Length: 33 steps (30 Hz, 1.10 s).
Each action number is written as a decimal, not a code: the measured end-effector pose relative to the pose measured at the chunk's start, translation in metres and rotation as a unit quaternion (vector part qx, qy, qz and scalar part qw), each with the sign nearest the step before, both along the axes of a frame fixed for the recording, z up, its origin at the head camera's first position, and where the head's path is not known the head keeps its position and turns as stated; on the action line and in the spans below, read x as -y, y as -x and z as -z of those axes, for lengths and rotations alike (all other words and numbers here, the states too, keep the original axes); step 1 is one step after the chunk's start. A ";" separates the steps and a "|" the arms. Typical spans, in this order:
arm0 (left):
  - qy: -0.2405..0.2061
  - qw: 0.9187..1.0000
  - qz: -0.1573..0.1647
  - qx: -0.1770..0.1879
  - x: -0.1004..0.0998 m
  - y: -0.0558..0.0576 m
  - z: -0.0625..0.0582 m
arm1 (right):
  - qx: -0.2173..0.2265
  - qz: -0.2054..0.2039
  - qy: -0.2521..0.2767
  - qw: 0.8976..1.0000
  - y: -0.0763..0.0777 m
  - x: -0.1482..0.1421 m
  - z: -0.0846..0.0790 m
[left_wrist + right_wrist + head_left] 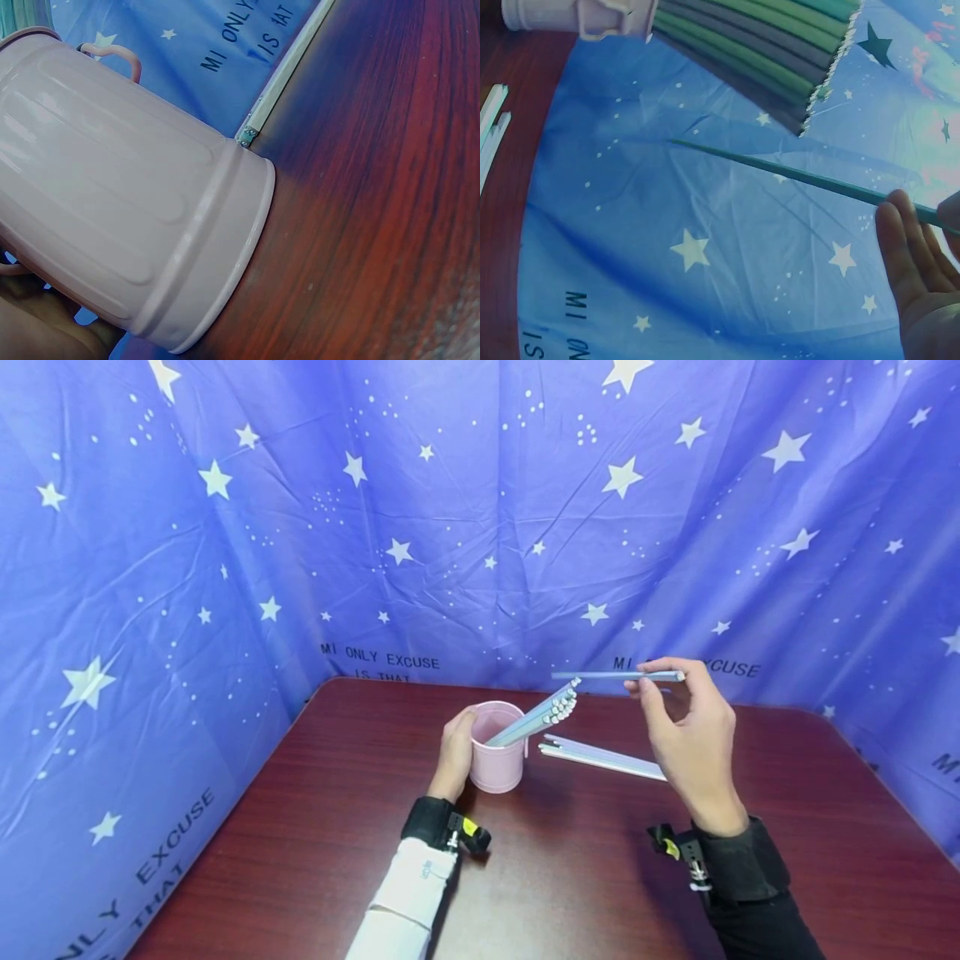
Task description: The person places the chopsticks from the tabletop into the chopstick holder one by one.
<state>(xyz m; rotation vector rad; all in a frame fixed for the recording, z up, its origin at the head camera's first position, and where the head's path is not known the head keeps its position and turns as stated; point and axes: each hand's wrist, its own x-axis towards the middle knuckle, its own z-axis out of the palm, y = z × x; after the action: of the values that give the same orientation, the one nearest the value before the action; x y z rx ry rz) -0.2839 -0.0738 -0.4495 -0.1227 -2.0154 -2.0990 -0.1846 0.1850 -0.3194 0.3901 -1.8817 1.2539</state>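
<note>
My left hand [454, 755] grips the side of a small pink bucket [498, 770] with ribbed walls and little side handles. Several chopsticks [534, 720] lean in it toward the right, their thick pale ends up; green and grey ones show in the right wrist view. Above the table, my right hand [699, 737] pinches one bluish-green chopstick [802, 177] near its thick end, between thumb and fingers. That chopstick lies nearly level, its thin tip pointing left, just above the bundle's ends in the head view. The bucket's base is close over the tabletop.
More pale chopsticks [600, 757] lie on the dark red wooden table [315, 835], right of the bucket and partly behind my right hand. A blue curtain [480, 510] with white stars and printed words hangs behind the table and along its left side.
</note>
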 end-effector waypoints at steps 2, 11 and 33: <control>-0.001 1.000 -0.004 0.001 -0.001 -0.001 -0.001 | -0.016 -0.026 0.013 0.999 -0.002 0.001 -0.002; 0.000 1.000 -0.001 0.002 0.000 0.000 0.000 | -0.020 -0.103 -0.007 0.994 -0.010 0.009 -0.004; 0.006 1.000 0.004 0.004 0.001 0.000 0.000 | 0.170 -0.009 -0.156 0.973 0.008 0.005 0.018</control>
<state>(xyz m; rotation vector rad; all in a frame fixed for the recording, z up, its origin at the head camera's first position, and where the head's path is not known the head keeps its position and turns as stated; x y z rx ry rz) -0.2839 -0.0743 -0.4496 -0.1245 -2.0356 -2.0968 -0.1927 0.1797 -0.3370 0.3735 -2.3857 1.0864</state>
